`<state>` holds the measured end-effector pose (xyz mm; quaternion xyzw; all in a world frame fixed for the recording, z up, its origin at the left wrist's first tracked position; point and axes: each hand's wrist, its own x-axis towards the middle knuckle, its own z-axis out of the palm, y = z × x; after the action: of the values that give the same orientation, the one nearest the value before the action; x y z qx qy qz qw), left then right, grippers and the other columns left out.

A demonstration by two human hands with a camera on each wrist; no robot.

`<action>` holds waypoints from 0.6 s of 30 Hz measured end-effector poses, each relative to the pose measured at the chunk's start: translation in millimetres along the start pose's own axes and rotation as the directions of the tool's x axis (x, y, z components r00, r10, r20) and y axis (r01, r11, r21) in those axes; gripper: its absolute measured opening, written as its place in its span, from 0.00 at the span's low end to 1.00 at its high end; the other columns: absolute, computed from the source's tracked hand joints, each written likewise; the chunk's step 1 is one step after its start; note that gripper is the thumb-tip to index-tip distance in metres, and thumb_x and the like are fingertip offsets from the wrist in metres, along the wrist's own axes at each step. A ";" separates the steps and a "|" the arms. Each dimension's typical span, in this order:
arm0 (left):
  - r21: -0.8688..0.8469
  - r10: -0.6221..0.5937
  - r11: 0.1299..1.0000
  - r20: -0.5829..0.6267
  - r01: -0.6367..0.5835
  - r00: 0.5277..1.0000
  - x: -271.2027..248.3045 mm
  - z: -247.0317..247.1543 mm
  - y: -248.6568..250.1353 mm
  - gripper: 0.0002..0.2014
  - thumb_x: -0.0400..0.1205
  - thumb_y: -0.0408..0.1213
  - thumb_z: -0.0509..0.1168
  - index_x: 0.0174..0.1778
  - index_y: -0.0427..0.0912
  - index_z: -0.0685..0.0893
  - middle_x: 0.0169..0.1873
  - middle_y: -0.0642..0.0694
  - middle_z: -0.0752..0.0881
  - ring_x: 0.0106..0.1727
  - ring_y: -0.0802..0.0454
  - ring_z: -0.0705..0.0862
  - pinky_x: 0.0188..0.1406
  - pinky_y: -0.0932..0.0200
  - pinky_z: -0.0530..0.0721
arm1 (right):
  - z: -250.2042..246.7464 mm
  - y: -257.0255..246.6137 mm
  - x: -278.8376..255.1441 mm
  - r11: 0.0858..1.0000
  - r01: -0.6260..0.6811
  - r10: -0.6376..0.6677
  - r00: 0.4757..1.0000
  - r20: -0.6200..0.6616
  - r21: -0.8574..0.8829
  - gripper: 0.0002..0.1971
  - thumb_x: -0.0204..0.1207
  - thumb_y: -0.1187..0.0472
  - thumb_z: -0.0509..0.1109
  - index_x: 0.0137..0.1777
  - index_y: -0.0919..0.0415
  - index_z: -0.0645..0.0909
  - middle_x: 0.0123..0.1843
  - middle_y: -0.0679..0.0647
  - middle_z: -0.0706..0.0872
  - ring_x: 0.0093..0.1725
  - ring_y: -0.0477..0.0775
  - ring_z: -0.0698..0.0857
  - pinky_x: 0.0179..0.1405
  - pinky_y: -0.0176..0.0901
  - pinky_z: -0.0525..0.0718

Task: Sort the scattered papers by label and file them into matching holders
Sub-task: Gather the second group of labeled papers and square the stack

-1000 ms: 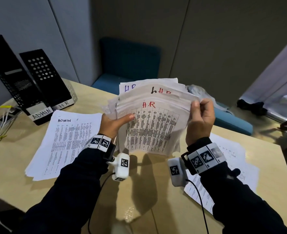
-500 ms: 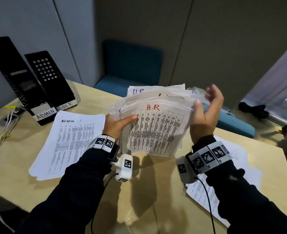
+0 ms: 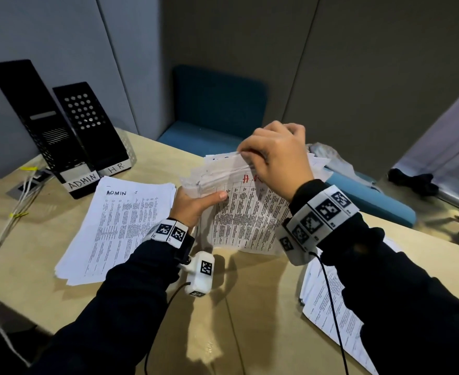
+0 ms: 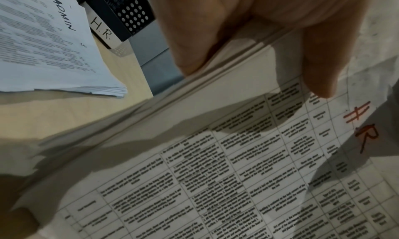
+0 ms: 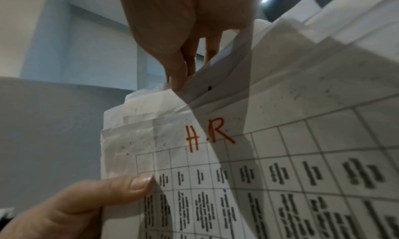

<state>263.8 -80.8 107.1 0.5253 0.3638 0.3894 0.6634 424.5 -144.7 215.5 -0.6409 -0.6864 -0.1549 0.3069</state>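
A thick stack of HR papers (image 3: 246, 215) stands upright on its bottom edge near the middle of the table, its front sheet marked "H.R" in red (image 5: 207, 135). My left hand (image 3: 204, 198) grips its left side, thumb (image 5: 129, 186) flat on the front sheet. My right hand (image 3: 252, 158) reaches over the top, fingertips (image 5: 179, 78) curled onto the upper edges and pinching some sheets. An ADMIN pile (image 3: 120, 226) lies flat to the left. Two black holders stand at the back left, labelled ADMIN (image 3: 47, 131) and HR (image 3: 93, 125).
Another loose pile of printed sheets (image 3: 328, 307) lies on the table under my right forearm. White cables (image 3: 12, 212) run along the table's left edge. A blue chair (image 3: 217, 112) stands behind the table, with a blue folder and crumpled plastic (image 3: 363, 190) at the far right.
My right hand let go of the stack's right edge, opened, then swung over onto its top edge. The left hand kept its grip; the stack sits slightly lower.
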 end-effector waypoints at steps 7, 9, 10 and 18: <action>0.038 0.051 0.998 -0.045 -0.050 0.998 -0.7 1.1 -0.3 0.27 0.59 0.44 0.82 0.54 0.44 0.88 0.51 0.43 0.91 0.56 0.44 0.89 0.64 0.40 0.82 | 30.6 -15.6 -9.6 0.989 0.120 -0.107 0.985 0.138 -0.090 0.12 0.76 0.60 0.65 0.56 0.56 0.84 0.43 0.50 0.86 0.45 0.59 0.84 0.54 0.55 0.70; 0.029 0.043 0.999 -0.082 -0.041 0.996 1.2 1.5 -1.9 0.29 0.57 0.46 0.83 0.53 0.41 0.89 0.50 0.40 0.92 0.55 0.41 0.89 0.62 0.39 0.83 | 31.7 -14.8 -13.5 0.980 0.165 -0.131 0.953 0.273 -0.108 0.19 0.77 0.57 0.59 0.66 0.59 0.78 0.53 0.52 0.85 0.55 0.60 0.83 0.62 0.59 0.68; 0.036 0.033 0.999 -0.098 -0.030 0.995 1.8 1.5 -2.0 0.28 0.57 0.46 0.83 0.52 0.40 0.89 0.48 0.40 0.92 0.53 0.42 0.90 0.61 0.41 0.84 | 28.7 -13.9 -14.2 0.980 0.178 -0.136 0.931 0.339 -0.095 0.24 0.76 0.55 0.57 0.71 0.59 0.75 0.58 0.53 0.84 0.59 0.59 0.81 0.65 0.59 0.68; 0.192 0.095 0.978 -0.072 -0.080 0.993 4.7 17.4 9.6 0.14 0.67 0.34 0.81 0.43 0.45 0.84 0.37 0.51 0.89 0.37 0.59 0.88 0.41 0.58 0.85 | -5.3 5.3 2.0 0.933 0.032 0.180 0.821 0.542 -0.359 0.19 0.71 0.60 0.66 0.63 0.52 0.77 0.52 0.54 0.86 0.53 0.61 0.84 0.47 0.49 0.77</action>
<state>280.1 -82.4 119.4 0.5852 0.4019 0.4030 0.5776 430.9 -145.6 219.8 -0.7285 -0.6814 -0.0660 -0.0243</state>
